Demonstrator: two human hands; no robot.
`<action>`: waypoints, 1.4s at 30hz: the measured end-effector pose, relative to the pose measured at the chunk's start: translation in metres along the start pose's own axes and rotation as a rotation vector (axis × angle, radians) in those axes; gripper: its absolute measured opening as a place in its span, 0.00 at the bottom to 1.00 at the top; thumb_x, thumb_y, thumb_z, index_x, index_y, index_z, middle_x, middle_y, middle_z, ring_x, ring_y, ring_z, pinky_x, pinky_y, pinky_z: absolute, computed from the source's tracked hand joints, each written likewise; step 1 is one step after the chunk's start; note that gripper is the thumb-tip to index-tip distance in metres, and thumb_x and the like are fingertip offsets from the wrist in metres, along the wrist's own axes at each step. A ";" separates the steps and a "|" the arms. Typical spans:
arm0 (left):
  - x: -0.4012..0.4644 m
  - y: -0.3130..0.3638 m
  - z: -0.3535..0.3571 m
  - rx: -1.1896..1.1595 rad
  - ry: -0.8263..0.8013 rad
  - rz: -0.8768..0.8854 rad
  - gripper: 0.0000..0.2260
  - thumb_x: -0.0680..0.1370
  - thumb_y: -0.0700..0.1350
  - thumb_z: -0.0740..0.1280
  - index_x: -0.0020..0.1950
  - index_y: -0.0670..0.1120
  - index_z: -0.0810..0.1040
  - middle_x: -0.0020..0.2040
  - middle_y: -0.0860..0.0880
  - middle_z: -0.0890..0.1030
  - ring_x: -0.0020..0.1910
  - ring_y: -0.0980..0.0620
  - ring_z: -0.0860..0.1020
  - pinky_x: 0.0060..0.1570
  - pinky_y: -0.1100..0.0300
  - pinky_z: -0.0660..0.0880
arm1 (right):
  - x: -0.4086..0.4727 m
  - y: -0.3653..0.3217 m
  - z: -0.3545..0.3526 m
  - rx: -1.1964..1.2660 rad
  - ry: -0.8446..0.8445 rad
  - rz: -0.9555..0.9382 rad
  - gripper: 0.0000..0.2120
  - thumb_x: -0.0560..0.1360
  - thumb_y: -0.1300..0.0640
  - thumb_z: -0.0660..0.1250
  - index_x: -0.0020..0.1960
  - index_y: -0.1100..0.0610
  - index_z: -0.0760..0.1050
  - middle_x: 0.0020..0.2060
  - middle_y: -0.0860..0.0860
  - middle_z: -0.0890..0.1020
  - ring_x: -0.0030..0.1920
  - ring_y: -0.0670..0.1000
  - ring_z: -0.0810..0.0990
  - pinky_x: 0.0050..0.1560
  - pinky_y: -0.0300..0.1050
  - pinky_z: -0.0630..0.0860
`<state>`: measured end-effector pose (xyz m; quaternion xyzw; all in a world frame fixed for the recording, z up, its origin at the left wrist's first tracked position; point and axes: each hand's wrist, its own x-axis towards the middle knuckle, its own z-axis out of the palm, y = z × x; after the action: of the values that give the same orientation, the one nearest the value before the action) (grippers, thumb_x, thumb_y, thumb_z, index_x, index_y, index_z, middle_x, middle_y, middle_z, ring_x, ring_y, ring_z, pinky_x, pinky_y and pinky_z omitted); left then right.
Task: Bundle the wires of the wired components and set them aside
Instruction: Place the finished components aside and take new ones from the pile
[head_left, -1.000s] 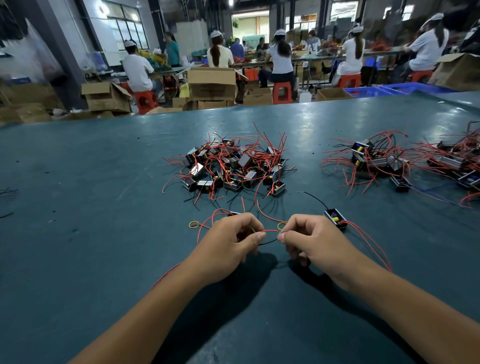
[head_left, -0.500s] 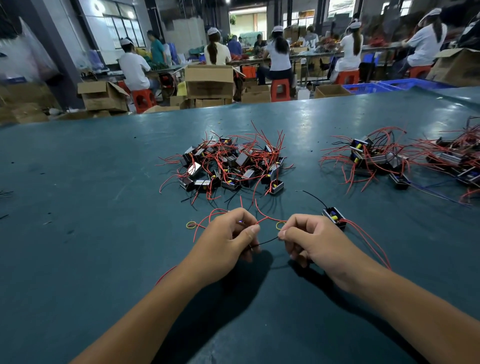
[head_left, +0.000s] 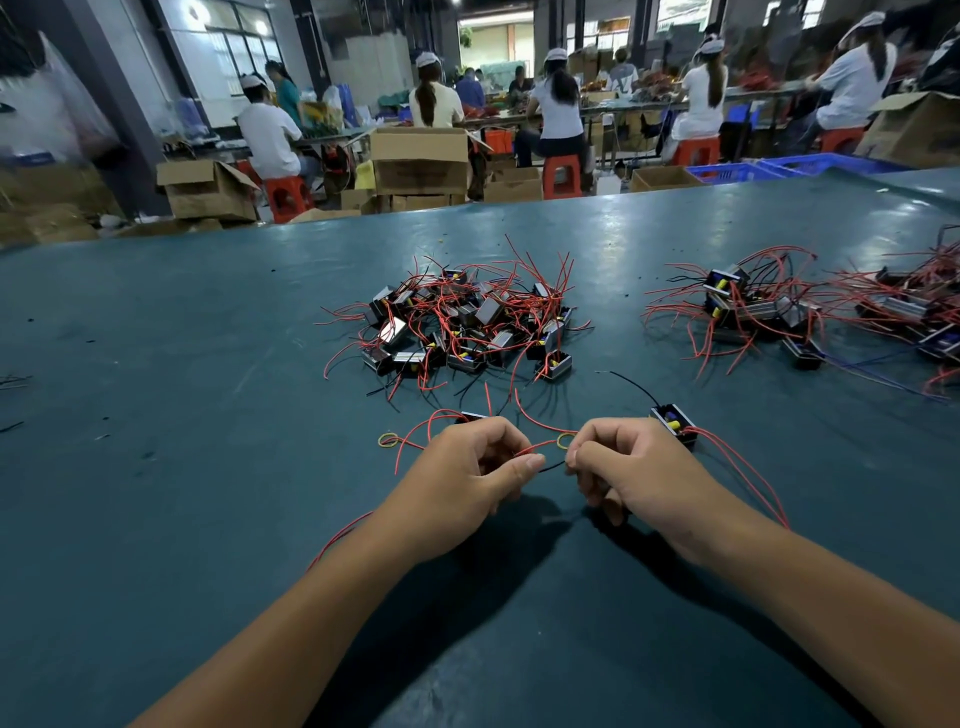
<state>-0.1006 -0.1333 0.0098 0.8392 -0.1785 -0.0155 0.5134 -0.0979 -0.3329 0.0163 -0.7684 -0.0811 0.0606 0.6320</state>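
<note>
Teal table (head_left: 156, 364) fills the view. Background at 12: other workers on red stools (head_left: 562, 174), cardboard boxes (head_left: 420, 161), blue crates (head_left: 737, 170).

Main pile (head_left: 470, 325) of small wired components w/ red wires sits table centre, 12 o'clock from the hands. 2nd pile (head_left: 753, 312) at 2 o'clock, well apart from the main one. 3rd pile (head_left: 924, 317) at 3, cut off by frame edge.

L hand (head_left: 462, 483) & R hand (head_left: 639, 478) close together low centre, both w/ fingers curled. Each pinches an end of a black wire (head_left: 553, 466) stretched between thumb/index tips; a red wire (head_left: 535, 447) also runs across the gap, can't tell which hand has it.

Component (head_left: 674, 425) lies just beside R hand at its 1 o'clock, black lead going up-left, red leads (head_left: 743, 473) trailing to 4 past the R wrist. Another component (head_left: 472, 417) peeks out at 12 of L hand, mostly hidden.

Yellow rubber band (head_left: 388, 440) on table at 9–10 of L hand. 2nd band (head_left: 565, 441) between the hands, just above the wires. Red wire (head_left: 337, 538) shows under L forearm.
</note>
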 end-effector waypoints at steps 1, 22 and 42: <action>0.000 0.000 0.000 0.004 -0.004 0.006 0.07 0.80 0.48 0.70 0.44 0.48 0.78 0.31 0.54 0.78 0.29 0.55 0.74 0.31 0.62 0.71 | 0.000 0.001 0.000 -0.008 -0.001 -0.001 0.10 0.73 0.65 0.65 0.34 0.59 0.78 0.26 0.51 0.76 0.27 0.51 0.74 0.23 0.41 0.67; -0.001 0.001 -0.011 0.058 -0.044 0.021 0.08 0.79 0.47 0.70 0.42 0.46 0.79 0.29 0.56 0.76 0.28 0.58 0.70 0.29 0.68 0.67 | 0.002 -0.003 -0.025 -0.618 0.001 -0.342 0.06 0.67 0.62 0.69 0.33 0.54 0.76 0.25 0.48 0.76 0.26 0.43 0.70 0.30 0.37 0.69; -0.003 0.008 -0.015 -0.019 -0.101 -0.001 0.08 0.79 0.47 0.70 0.44 0.43 0.80 0.32 0.50 0.72 0.32 0.53 0.67 0.33 0.59 0.64 | 0.004 0.005 -0.014 -0.440 -0.065 -0.459 0.08 0.73 0.61 0.71 0.38 0.50 0.77 0.32 0.44 0.80 0.34 0.40 0.76 0.37 0.27 0.68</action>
<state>-0.1024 -0.1227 0.0230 0.8327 -0.2035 -0.0598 0.5115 -0.0911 -0.3463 0.0140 -0.8458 -0.2837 -0.0782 0.4450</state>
